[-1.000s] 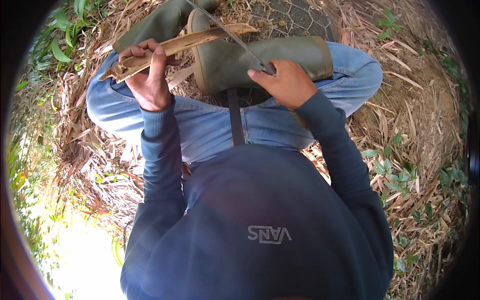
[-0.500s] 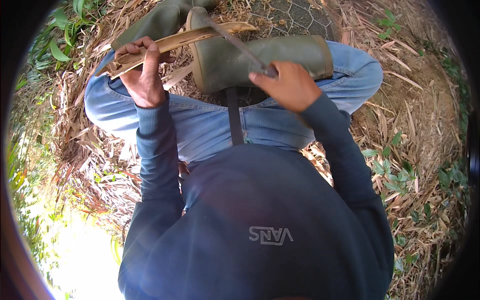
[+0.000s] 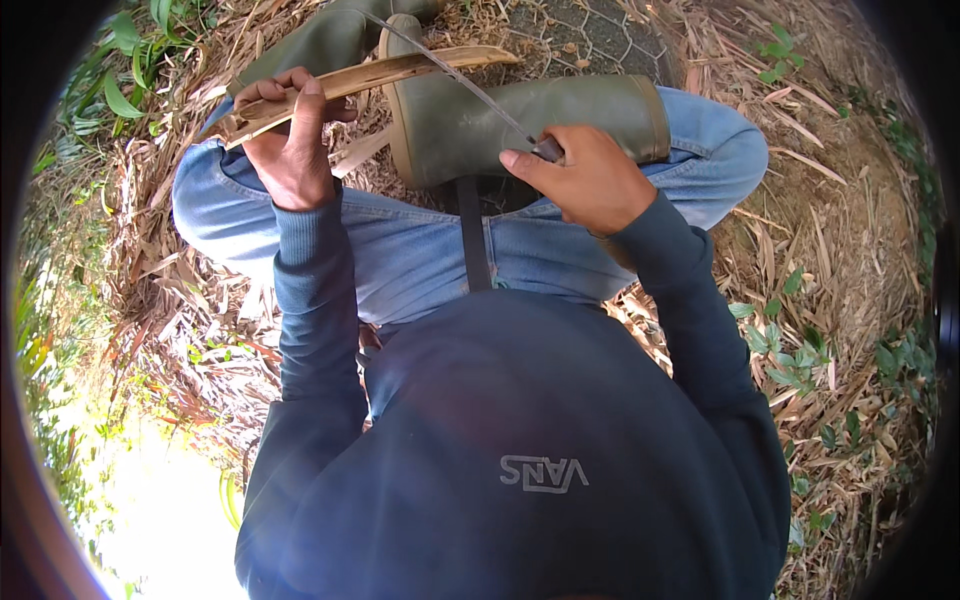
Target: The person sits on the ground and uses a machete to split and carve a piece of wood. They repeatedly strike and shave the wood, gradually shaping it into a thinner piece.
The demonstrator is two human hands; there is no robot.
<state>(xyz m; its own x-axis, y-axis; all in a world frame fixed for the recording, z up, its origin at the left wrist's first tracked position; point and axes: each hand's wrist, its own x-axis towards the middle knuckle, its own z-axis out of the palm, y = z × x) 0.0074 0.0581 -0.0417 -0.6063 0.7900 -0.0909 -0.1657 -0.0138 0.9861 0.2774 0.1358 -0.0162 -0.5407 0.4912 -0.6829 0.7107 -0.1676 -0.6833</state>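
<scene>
A long, split piece of pale brown wood (image 3: 385, 70), perhaps bamboo, slants across the upper part of the view. My left hand (image 3: 292, 145) is closed around its left end, thumb on top. In my right hand (image 3: 592, 180) is the dark handle of a long, thin-bladed knife (image 3: 482, 94). The blade points up and to the left and crosses over the wood near its far half. Whether the edge touches the wood, I cannot tell. The wood lies above one green rubber boot (image 3: 540, 105).
I sit with legs folded, in blue jeans (image 3: 700, 130). A second green boot (image 3: 318, 45) is at the upper left. Wire mesh (image 3: 600, 35) lies beyond the boots. Dry leaves (image 3: 190, 330) cover the ground, with green plants (image 3: 795, 350) at the right.
The knife blade has swung so that it reaches farther up and left across the wood, and it now looks thinner and brighter. My left hand and the wood have barely moved.
</scene>
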